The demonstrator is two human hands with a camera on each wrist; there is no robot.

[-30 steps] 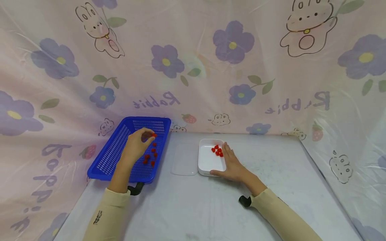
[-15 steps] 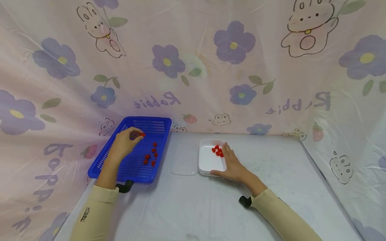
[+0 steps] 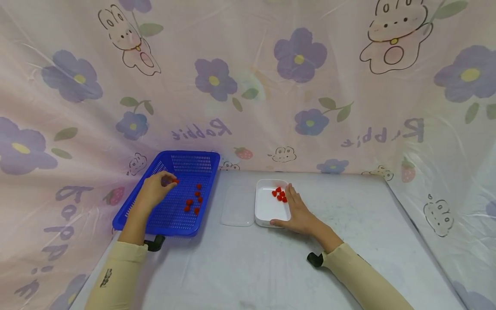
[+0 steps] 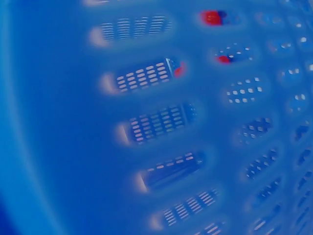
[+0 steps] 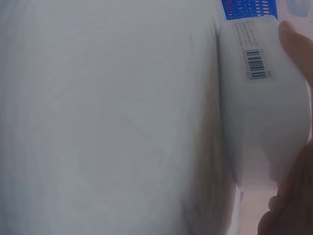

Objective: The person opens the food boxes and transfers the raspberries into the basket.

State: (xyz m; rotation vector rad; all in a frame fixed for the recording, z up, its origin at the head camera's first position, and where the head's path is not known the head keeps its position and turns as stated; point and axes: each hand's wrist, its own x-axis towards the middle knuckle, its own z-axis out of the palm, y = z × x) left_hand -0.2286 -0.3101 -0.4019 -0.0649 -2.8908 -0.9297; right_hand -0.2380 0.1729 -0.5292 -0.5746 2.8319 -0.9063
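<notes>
My left hand [image 3: 154,190] pinches a small red piece [image 3: 175,181] between thumb and fingers, above the floor of the blue plastic basket [image 3: 211,189]. Several similar red pieces [image 3: 189,201] lie along the basket's right side. The left wrist view shows mostly slotted blue wall [image 4: 63,122], with bits of red [image 4: 211,18] through the slots; that hand is out of its sight. My right hand [image 3: 300,214] rests against a white box [image 3: 267,213], straight fingers along its right side and thumb at the near edge. A cluster of red, roughly heart-shaped pieces [image 3: 280,197] sits inside the box.
A clear, flat lid [image 3: 237,206] lies between basket and box on the white-covered table [image 3: 232,267]. In the right wrist view, a barcode label [image 5: 255,63] marks the box's side. A patterned curtain [image 3: 255,107] rises behind and on both sides.
My left hand has moved left inside the basket with the pinched red piece, then slightly lower. The right hand and the box have stayed in place.
</notes>
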